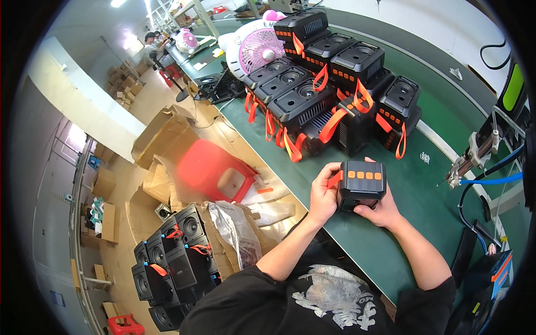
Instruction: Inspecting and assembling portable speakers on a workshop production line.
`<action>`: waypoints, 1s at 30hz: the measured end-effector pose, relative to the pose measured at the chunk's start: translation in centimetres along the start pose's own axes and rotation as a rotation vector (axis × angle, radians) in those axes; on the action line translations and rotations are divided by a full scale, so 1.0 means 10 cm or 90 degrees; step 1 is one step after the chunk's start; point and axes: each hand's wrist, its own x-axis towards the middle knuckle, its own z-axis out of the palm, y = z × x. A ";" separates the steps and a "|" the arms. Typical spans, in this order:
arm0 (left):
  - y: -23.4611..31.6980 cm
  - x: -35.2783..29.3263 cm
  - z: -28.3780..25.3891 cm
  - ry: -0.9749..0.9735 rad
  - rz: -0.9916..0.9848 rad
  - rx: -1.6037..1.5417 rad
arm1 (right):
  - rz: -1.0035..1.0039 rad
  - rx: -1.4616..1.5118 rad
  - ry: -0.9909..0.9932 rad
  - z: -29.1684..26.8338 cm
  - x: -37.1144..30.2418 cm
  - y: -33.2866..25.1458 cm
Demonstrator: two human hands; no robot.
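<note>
Between my two hands, above the green bench, is a black box-shaped speaker (363,190) with a row of orange buttons along its upper part. My left hand (324,195) grips its left side, where an orange strap sticks out. Around the lower right corner wraps my right hand (385,209), its thumb along the bottom. Farther back on the bench stands a stack of similar black speakers (301,100) with orange straps hanging off them. Some of their tops show a round driver. The underside of the held speaker is hidden.
At right stands a tool fixture (474,151) with a blue hose, near small white pieces (425,157). A pink-and-white fan (259,47) is behind the stack. Left of the bench are a red stool (209,167), cardboard boxes and more speakers (178,257). A person (151,50) is far off.
</note>
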 end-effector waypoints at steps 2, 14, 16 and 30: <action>-0.01 0.00 0.00 -0.004 0.018 -0.005 | 0.005 0.026 0.000 0.02 0.00 -0.03; -0.02 -0.04 0.01 0.016 0.027 0.029 | -0.007 0.022 -0.004 0.03 0.01 -0.03; -0.02 -0.04 0.02 0.029 0.034 0.049 | -0.001 0.010 -0.002 0.03 0.00 -0.03; -0.02 -0.06 0.05 0.026 0.042 0.022 | -0.024 0.060 -0.014 0.02 -0.01 0.02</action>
